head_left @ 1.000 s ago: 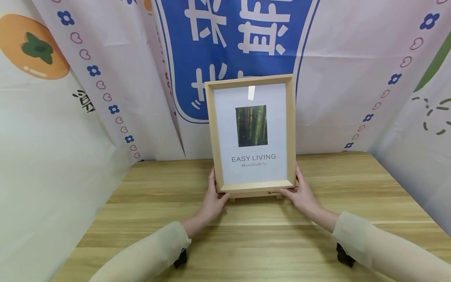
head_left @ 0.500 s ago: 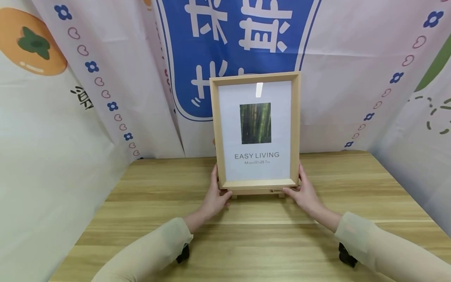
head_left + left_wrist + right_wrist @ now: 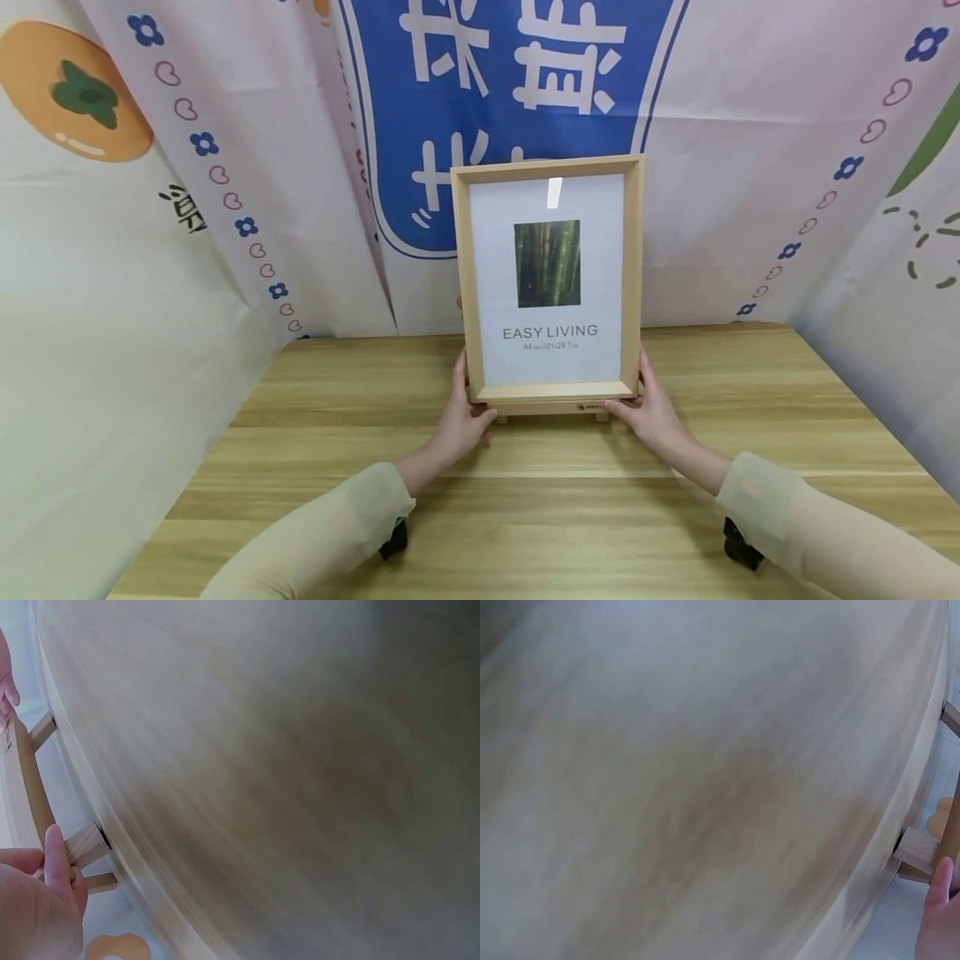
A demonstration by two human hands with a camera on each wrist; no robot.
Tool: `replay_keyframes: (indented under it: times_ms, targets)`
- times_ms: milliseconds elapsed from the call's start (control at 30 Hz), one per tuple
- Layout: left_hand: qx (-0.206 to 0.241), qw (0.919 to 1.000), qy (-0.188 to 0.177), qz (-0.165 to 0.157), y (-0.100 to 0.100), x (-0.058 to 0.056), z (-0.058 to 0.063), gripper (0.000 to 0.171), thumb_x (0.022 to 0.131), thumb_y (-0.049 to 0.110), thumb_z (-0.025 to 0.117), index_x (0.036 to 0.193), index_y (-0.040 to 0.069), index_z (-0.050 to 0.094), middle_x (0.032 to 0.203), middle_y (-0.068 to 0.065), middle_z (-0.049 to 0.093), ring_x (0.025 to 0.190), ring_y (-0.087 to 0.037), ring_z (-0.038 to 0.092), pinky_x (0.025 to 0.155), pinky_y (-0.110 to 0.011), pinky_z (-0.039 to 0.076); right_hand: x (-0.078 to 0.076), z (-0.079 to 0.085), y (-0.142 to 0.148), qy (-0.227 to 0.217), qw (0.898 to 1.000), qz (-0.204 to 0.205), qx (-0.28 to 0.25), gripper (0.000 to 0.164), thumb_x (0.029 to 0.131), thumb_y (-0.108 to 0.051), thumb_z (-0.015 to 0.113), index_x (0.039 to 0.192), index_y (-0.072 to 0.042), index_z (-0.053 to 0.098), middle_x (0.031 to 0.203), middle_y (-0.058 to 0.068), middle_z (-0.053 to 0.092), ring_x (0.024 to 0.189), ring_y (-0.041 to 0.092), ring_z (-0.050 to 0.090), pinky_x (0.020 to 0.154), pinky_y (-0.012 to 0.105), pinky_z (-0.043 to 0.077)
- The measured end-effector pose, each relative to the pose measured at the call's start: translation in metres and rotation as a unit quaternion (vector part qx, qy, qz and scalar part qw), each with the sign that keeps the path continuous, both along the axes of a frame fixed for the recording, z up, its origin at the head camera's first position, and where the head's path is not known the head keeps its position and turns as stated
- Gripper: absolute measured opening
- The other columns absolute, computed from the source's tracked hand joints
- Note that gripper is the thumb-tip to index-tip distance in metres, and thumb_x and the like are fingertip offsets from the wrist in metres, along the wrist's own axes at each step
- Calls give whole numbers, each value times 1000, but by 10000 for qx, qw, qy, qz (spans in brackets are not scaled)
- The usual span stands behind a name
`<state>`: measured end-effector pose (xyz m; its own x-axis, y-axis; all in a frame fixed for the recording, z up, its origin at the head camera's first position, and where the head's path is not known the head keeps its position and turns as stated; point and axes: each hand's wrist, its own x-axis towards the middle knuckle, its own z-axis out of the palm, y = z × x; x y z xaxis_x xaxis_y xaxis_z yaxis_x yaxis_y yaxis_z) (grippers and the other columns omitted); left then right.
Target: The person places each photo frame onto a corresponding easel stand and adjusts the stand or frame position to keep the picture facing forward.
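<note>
A light wooden picture frame [image 3: 632,275] stands upright, leaning slightly back, on a small wooden tabletop easel [image 3: 551,408] whose short legs meet the table. Behind its glazing is a white sheet with a bamboo picture and "EASY LIVING". My left hand [image 3: 459,423] grips the easel's ledge at its left end, thumb on the front, other fingers going up behind the frame's edge. At the right end my right hand [image 3: 654,417] holds the ledge the same way. The left wrist view shows the ledge [image 3: 28,780] and a leg [image 3: 88,846] close to the left hand. Most of the easel's back is hidden.
The wood-grain table [image 3: 480,517] ends at a printed cloth backdrop [image 3: 705,250] just behind the frame. More cloth hangs at the left side [image 3: 90,350] and at the right. A black wrist device [image 3: 741,546] shows under each sleeve.
The frame and easel have shifted a little to the right, both hands moving with them, mostly in the first half second. The grip of both hands looks the same.
</note>
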<state>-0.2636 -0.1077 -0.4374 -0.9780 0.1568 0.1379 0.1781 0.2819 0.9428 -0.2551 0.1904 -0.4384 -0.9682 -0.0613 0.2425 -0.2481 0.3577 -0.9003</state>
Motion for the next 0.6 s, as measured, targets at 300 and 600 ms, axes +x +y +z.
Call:
replay_keyframes:
  times_ms: [300, 600]
  targets:
    - [66, 9997, 240, -87, -17, -6, -5, 111, 82, -17, 64, 156, 33, -2, 150, -27, 22, 109, -46, 53, 68, -45, 59, 2, -3, 10, -90, 9994, 309, 112, 111, 82, 8, 71, 156, -17, -8, 147, 39, 20, 106, 52, 55, 88, 41, 54]
    - [-326, 9983, 349, -324, -65, 15, 12, 105, 82, -14, 66, 157, 27, 5, 150, -27, 23, 111, -47, 55, 74, -47, 58, 28, 2, 36, 145, 9962, 853, -127, 106, 81, 15, 67, 156, -14, -3, 144, 40, 22, 108, 59, 50, 78, 27, 57]
